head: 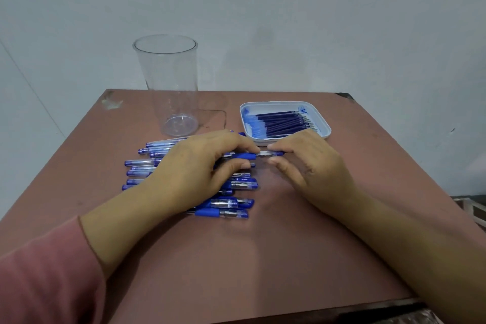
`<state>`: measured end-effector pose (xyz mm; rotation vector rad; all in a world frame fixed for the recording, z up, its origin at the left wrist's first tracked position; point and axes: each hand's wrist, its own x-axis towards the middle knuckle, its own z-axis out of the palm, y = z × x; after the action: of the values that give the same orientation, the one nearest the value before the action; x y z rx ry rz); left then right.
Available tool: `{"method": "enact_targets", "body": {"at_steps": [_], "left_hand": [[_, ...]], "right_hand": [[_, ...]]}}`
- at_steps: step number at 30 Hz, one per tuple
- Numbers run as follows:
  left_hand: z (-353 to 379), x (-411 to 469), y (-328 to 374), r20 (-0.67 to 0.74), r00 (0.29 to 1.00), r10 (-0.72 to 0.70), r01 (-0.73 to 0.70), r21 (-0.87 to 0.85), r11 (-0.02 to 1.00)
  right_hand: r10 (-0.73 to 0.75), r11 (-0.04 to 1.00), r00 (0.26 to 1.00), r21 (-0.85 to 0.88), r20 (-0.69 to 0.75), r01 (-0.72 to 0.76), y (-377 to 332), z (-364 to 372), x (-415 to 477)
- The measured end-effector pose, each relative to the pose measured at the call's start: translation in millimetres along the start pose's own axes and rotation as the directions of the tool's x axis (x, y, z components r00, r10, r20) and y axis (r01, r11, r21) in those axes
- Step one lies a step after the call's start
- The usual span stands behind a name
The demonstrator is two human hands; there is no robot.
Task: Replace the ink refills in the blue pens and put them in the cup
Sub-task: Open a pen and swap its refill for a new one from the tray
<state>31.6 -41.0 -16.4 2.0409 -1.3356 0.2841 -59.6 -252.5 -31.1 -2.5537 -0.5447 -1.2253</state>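
Several blue pens (228, 204) lie side by side in a row on the brown table (236, 258), partly hidden under my left hand. My left hand (194, 173) grips one blue pen (243, 156) by its rubber grip, just above the row. My right hand (307, 163) pinches that pen's cap end (274, 154) with thumb and forefinger; a short clear section shows between the two hands. A tall clear plastic cup (168, 87) stands upright behind the pens, with nothing inside. A white tray (322, 119) at the back right holds several dark blue ink refills (284, 123).
A pale wall rises directly behind the table. The tray sits just behind my right hand. The table's near edge runs along the bottom right. A pink sleeve covers my left forearm.
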Motion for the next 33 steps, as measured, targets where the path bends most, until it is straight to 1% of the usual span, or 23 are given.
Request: {"method": "enact_targets", "body": {"at_steps": [3, 9, 16, 18, 20, 24, 28, 30, 33], "left_hand": [[-1, 1, 2, 0.027, 0.999, -0.039, 0.04, -0.019, 0.999], [-4, 7, 7, 0.103, 0.993, -0.064, 0.078, -0.139, 0.987], [-8, 8, 10, 0.183, 0.981, -0.069, 0.107, -0.208, 0.972], [-12, 5, 4, 0.186, 0.979, -0.078, 0.117, -0.212, 0.97], [-17, 3, -3, 0.159, 0.982, -0.105, 0.136, -0.2, 0.97], [-18, 4, -8, 0.094, 0.992, -0.087, 0.095, -0.089, 0.991], [-21, 0, -10, -0.009, 0.998, -0.063, 0.063, -0.019, 0.998], [-21, -1, -8, -0.011, 1.0, -0.026, 0.026, 0.002, 1.0], [-19, -1, -5, 0.032, 0.999, 0.01, -0.01, 0.02, 1.0]], "right_hand": [[0.019, 1.0, 1.0, 0.019, 0.0, -0.019, -1, -1, 0], [0.061, 0.996, 0.998, 0.062, -0.022, -0.059, -3, -1, -2], [0.006, 0.999, 1.0, 0.048, -0.005, -0.005, -2, -3, -5], [0.017, 0.998, 1.0, 0.056, -0.021, -0.016, 4, -9, -8], [0.041, 0.997, 0.999, 0.068, -0.023, -0.039, 10, -16, -11], [0.159, 0.983, 0.983, 0.079, 0.096, -0.166, 13, -18, -10], [0.185, 0.969, 0.95, 0.112, 0.253, -0.218, 18, -25, -13], [0.191, 0.965, 0.93, 0.113, 0.313, -0.236, 18, -29, -16], [0.198, 0.961, 0.904, 0.107, 0.379, -0.255, 16, -28, -16]]}}
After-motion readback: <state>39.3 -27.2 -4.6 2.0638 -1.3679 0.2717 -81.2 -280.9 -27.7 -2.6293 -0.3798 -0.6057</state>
